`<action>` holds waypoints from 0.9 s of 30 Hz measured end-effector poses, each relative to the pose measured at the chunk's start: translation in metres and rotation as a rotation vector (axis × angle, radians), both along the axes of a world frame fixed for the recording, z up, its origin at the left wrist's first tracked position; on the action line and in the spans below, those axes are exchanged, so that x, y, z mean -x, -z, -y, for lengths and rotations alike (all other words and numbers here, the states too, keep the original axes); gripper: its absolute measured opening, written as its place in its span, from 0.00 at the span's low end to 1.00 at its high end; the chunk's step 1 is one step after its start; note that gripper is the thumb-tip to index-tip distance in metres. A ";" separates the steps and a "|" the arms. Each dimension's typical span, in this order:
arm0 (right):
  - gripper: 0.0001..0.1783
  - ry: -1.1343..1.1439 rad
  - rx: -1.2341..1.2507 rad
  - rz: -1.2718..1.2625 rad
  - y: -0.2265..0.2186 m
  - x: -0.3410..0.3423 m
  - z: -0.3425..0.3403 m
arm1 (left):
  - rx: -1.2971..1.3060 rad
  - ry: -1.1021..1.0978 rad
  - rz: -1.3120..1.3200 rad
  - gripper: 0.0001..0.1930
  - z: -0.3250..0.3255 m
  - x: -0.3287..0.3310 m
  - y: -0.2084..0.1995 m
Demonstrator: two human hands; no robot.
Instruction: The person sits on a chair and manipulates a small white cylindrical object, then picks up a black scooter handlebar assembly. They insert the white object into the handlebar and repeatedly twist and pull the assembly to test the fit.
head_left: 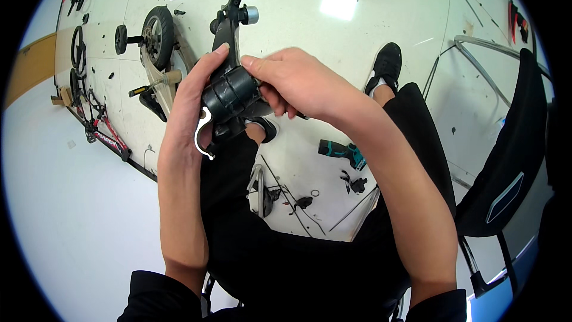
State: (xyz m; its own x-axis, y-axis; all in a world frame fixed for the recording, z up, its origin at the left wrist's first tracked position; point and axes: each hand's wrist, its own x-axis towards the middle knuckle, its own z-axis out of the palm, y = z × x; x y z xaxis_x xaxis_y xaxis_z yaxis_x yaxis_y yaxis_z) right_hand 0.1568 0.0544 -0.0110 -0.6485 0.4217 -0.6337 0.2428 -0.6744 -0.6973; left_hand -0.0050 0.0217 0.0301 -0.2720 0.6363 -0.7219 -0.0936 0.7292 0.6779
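Observation:
Above my lap I hold a black bicycle part (231, 94) with a thick, ridged cylinder, a long neck and a silver round cap at its far end. A curved silver lever (203, 135) sticks out on its near left side. My left hand (198, 80) wraps around the left of the part, its thumb lying along the neck. From the other side, my right hand (292, 80) presses its thumb against the top of the cylinder, fingers curled at the right end. What those fingertips touch is partly hidden.
A teal and black power drill (342, 152) lies on the floor between my legs, near small black parts (356, 183) and thin rods. Ahead left is a pale bike frame with a wheel (158, 37); a red bike frame (110, 137) lies farther left. A black chair (506, 149) stands right.

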 end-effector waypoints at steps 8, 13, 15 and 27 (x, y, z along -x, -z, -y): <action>0.24 0.359 -0.147 0.017 0.012 -0.001 0.000 | 0.003 -0.027 0.030 0.15 0.000 -0.004 -0.005; 0.25 0.077 -0.087 0.018 0.003 0.002 0.001 | -0.034 -0.014 0.083 0.14 -0.001 0.001 0.001; 0.25 0.104 -0.190 0.021 0.008 0.003 0.003 | -0.011 -0.032 0.026 0.13 -0.001 0.002 0.001; 0.15 0.137 -0.183 -0.047 0.005 0.001 0.000 | -0.043 -0.058 0.082 0.12 -0.001 0.005 -0.001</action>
State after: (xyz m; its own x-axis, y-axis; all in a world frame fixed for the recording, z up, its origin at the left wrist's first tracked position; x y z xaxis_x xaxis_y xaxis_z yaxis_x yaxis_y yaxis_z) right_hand 0.1556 0.0541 -0.0159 -0.6042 0.6126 -0.5096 0.1226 -0.5605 -0.8190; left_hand -0.0098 0.0224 0.0314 -0.2507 0.6517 -0.7158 -0.1914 0.6915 0.6966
